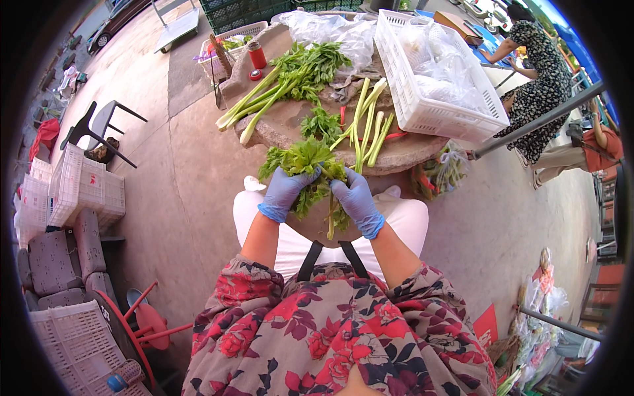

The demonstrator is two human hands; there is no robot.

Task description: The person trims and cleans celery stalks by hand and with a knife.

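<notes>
Leafy celery [309, 156] is held between my two hands, above my lap and just off the near edge of a stone table [292, 111]. My left hand [289, 192], in a blue disposable glove, closes on its left side. Gloved the same way, my right hand [357, 203] grips the leaves and thin stems at its right. A bunch of celery with long stalks [277, 89] lies on the table's left part. Stripped celery stalks [369, 123] rest at the right, near a red tie [396, 134]. Loose celery leaves [321, 125] lie between them.
A white plastic crate [446, 116] holding clear bags stands at the table's right. Crumpled plastic bags [337, 32], a red container [257, 54] and its lid [255, 74] are on the table. A bagged bundle of vegetables [441, 173] is below its right edge. Two people stand at the upper right.
</notes>
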